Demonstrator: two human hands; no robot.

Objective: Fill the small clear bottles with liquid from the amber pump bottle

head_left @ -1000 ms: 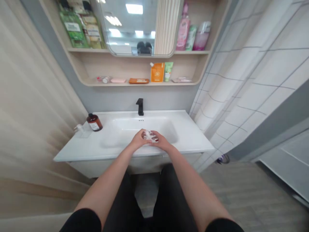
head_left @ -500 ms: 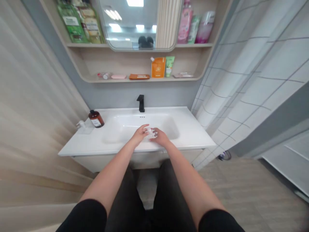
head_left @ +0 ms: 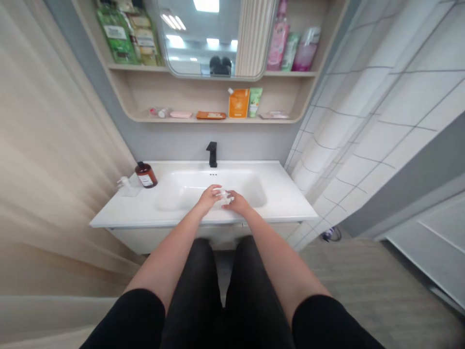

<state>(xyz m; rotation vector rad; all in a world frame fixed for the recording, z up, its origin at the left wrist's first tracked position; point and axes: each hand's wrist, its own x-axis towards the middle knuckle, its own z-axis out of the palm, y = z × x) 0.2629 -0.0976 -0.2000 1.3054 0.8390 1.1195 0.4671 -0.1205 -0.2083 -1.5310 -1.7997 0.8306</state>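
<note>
My left hand (head_left: 208,198) and my right hand (head_left: 236,201) are close together over the front of the white sink (head_left: 259,194). Between them is a small clear plastic bottle (head_left: 224,198) with a whitish top, probably a pump. Fingers of both hands curl around it from either side and partly cover it, so its full shape cannot be made out. Behind the basin stands a black faucet (head_left: 212,154); no running water shows.
At the counter's left end stand a brown bottle (head_left: 146,175) and a clear pump bottle (head_left: 128,187). On the low shelf are an orange pouch (head_left: 239,103), a green tube (head_left: 255,102) and flat packets. A mirror (head_left: 203,43) hangs above; a pale curtain (head_left: 47,160) borders the left.
The camera view has shifted slightly. Both hands stay around the small clear bottle, with only a slight change in finger position and the bottle's place in the picture.
</note>
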